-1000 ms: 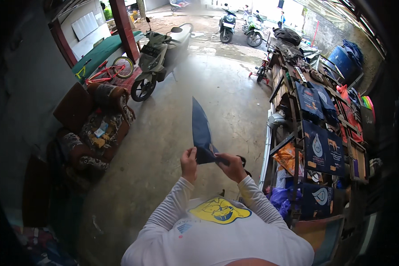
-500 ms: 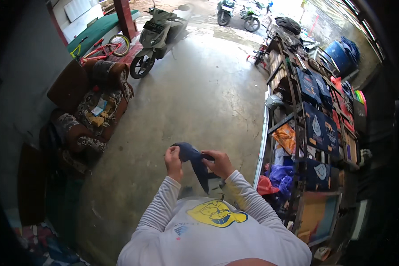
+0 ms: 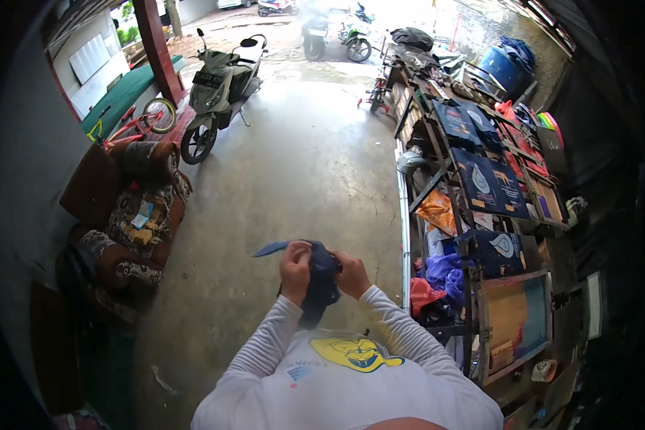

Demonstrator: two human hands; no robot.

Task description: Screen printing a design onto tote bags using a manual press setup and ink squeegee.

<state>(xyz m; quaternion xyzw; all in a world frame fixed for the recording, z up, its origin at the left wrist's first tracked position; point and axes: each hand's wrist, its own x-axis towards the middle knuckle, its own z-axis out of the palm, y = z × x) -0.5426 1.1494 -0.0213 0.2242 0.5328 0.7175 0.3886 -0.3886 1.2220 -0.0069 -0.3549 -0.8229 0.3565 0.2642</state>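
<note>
A dark navy piece of cloth [image 3: 322, 278] is held up in front of my chest, bunched between both hands. My left hand [image 3: 294, 272] is closed on its left part, and a pointed, lighter blue flap sticks out to the left past my knuckles. On the opposite side my right hand [image 3: 352, 275] grips the cloth's upper right edge with bent fingers. The lower part hangs down toward my white shirt. Folds hide its full shape, so I cannot make out what kind of item it is.
To the right stands a cluttered rack [image 3: 437, 188] with printed navy fabric pieces [image 3: 489, 183], a framed screen [image 3: 516, 322] and a purple plastic bag [image 3: 444, 276]. A worn armchair [image 3: 100, 183] is at the left. Beyond are a scooter [image 3: 218, 97] and a child's bicycle [image 3: 132, 125].
The cloth has been turned and gathered; its flap now points left, where a long end hung down before. My hands are closer together, and the view has tilted up and shifted.
</note>
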